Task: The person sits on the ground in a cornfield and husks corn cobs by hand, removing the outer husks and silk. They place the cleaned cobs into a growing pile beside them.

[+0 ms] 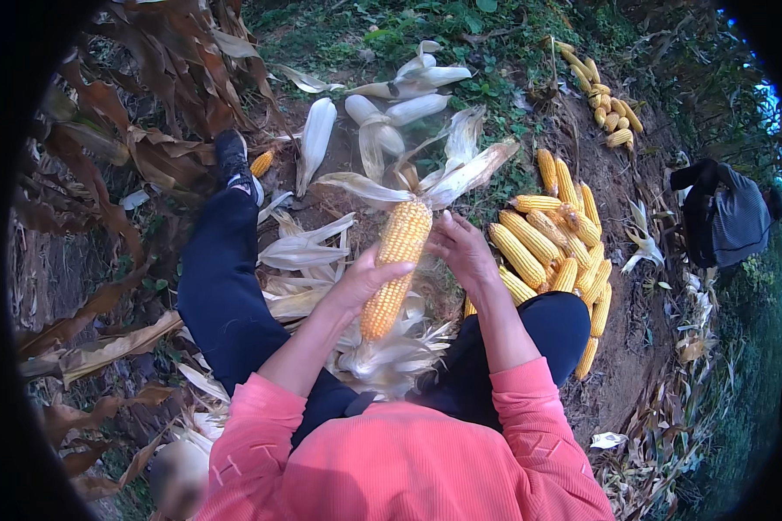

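Note:
A bare yellow ear of corn (397, 260) lies in the grip of my left hand (365, 280), thumb across its kernels. Dry husk leaves (463, 179) spread outward from its far end, peeled back but still joined there. My right hand (459, 247) is beside the upper part of the ear, fingers bent and apart, holding nothing that I can see. Right of that hand is a pile of husked yellow corn ears (541, 241). Below the held ear, loose pale husks (378, 358) lie between my legs.
Several ears still in husk (316, 137) lie ahead on the ground. One small yellow ear (262, 163) is beside my left shoe (234, 159). Dry corn stalks (163, 71) stand at left. Another corn pile (609, 107) and a bent-over person (733, 215) are at far right.

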`<state>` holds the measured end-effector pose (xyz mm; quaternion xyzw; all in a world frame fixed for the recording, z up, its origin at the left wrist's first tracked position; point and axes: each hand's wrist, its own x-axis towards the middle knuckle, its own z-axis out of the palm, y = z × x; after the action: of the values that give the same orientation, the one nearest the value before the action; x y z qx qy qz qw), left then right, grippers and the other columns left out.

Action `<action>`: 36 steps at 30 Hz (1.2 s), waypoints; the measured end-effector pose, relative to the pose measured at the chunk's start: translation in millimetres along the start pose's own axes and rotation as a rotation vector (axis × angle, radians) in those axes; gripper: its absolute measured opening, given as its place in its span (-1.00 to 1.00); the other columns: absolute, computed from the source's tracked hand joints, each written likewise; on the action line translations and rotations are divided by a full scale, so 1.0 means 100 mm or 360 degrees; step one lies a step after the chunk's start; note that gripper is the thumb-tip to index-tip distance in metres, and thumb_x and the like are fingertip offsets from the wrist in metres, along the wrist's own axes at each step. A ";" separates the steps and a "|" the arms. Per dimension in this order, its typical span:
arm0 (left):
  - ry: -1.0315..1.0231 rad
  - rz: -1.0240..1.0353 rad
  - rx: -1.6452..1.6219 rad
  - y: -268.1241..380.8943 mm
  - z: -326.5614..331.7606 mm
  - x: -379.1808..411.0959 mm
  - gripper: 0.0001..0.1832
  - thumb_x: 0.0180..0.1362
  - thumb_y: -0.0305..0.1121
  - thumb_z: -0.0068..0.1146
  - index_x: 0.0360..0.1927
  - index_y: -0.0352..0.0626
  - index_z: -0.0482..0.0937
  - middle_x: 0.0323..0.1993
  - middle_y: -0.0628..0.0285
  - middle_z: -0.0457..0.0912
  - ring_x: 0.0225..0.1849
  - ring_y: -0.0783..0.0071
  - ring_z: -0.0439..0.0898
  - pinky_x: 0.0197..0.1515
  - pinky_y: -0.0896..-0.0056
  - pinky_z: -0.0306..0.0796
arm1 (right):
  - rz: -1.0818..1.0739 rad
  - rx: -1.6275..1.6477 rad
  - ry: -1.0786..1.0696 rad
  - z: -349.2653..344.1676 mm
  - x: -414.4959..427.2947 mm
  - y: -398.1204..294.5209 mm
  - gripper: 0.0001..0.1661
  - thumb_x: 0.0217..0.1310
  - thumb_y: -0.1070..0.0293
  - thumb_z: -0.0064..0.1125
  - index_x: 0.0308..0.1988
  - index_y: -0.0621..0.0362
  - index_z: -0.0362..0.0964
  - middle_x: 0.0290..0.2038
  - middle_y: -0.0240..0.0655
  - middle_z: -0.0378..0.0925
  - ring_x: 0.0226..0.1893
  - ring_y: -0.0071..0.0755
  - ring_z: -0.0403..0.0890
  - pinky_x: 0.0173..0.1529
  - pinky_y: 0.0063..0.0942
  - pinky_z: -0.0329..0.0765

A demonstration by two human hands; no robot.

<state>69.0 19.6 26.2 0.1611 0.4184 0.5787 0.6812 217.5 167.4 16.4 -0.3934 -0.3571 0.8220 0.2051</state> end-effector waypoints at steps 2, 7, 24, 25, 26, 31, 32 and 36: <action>-0.0094 -0.0013 0.0118 0.02 0.05 -0.04 -0.31 -0.03 -0.31 0.34 0.16 -0.25 0.26 -0.20 0.25 0.48 -0.29 0.50 0.57 -0.24 0.47 0.52 | -0.0061 0.0150 -0.0193 0.23 -0.05 0.02 -0.19 0.13 0.11 0.29 0.19 0.37 0.14 0.00 -0.17 0.42 0.03 -0.29 0.46 0.02 -0.29 0.45; -0.0268 -0.0143 0.0360 -0.03 0.09 -0.06 -0.13 -0.12 -0.35 0.33 0.28 -0.24 0.14 -0.03 0.25 0.44 -0.07 0.52 0.48 -0.03 0.46 0.43 | -0.0045 0.0477 -0.0097 0.36 -0.13 -0.11 -0.52 0.18 0.26 0.20 0.01 0.31 0.32 -0.13 -0.12 0.51 -0.13 -0.19 0.58 0.00 -0.07 0.54; 0.0253 0.0245 0.1581 -0.18 0.11 0.06 -0.23 -0.24 -0.18 0.41 0.04 -0.29 0.32 -0.09 -0.07 0.55 -0.03 0.15 0.56 0.06 0.22 0.39 | -0.0206 0.0583 0.0034 0.30 -0.11 -0.22 -0.69 0.06 0.39 0.27 -0.16 0.26 0.47 -0.28 -0.24 0.59 -0.26 -0.28 0.60 -0.02 -0.26 0.52; 0.0251 0.0214 0.1588 -0.19 0.10 0.05 -0.23 -0.24 -0.18 0.41 0.04 -0.29 0.31 -0.09 -0.07 0.55 -0.03 0.16 0.57 0.07 0.23 0.39 | -0.0216 0.0577 0.0025 0.27 -0.08 -0.22 -0.70 0.06 0.39 0.26 -0.16 0.26 0.47 -0.27 -0.23 0.59 -0.26 -0.28 0.60 -0.02 -0.25 0.52; 0.0247 0.0182 0.1595 -0.20 0.10 0.04 -0.24 -0.24 -0.18 0.40 0.04 -0.29 0.31 -0.09 -0.06 0.56 -0.04 0.17 0.57 0.07 0.24 0.39 | -0.0097 0.0589 -0.0112 0.18 -0.02 -0.20 -0.57 0.10 0.42 0.20 -0.02 0.32 0.38 -0.16 -0.18 0.55 -0.21 -0.29 0.59 -0.04 -0.31 0.51; 0.0228 0.0190 0.1628 -0.36 0.04 0.08 -0.22 -0.25 -0.22 0.40 0.07 -0.29 0.30 -0.12 0.01 0.57 -0.09 0.25 0.58 0.03 0.29 0.42 | -0.0098 0.0429 0.0194 0.21 0.05 -0.21 -0.60 0.25 0.36 0.06 0.03 0.36 0.35 -0.22 -0.19 0.55 -0.28 -0.30 0.60 -0.16 -0.35 0.55; 0.0216 0.0216 0.1579 -0.40 0.03 0.09 -0.24 -0.25 -0.23 0.39 0.06 -0.29 0.32 -0.14 0.03 0.57 -0.11 0.28 0.58 0.01 0.30 0.42 | -0.0123 0.0429 0.0227 0.20 0.05 -0.20 -0.60 0.25 0.35 0.06 0.02 0.35 0.35 -0.23 -0.20 0.55 -0.31 -0.31 0.60 -0.20 -0.35 0.55; 0.0188 0.0322 0.1413 -0.54 0.02 0.15 -0.30 -0.26 -0.27 0.38 0.00 -0.30 0.36 -0.20 0.13 0.55 -0.19 0.40 0.54 -0.05 0.38 0.42 | -0.0280 0.0521 0.0389 0.20 0.10 -0.14 -0.64 0.23 0.36 0.03 -0.01 0.31 0.39 -0.29 -0.24 0.57 -0.36 -0.33 0.61 -0.24 -0.34 0.55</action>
<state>105.4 18.9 -16.1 0.4441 0.6462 0.4152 0.4613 195.9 174.0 30.3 -0.4189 -0.2243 0.7941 0.3790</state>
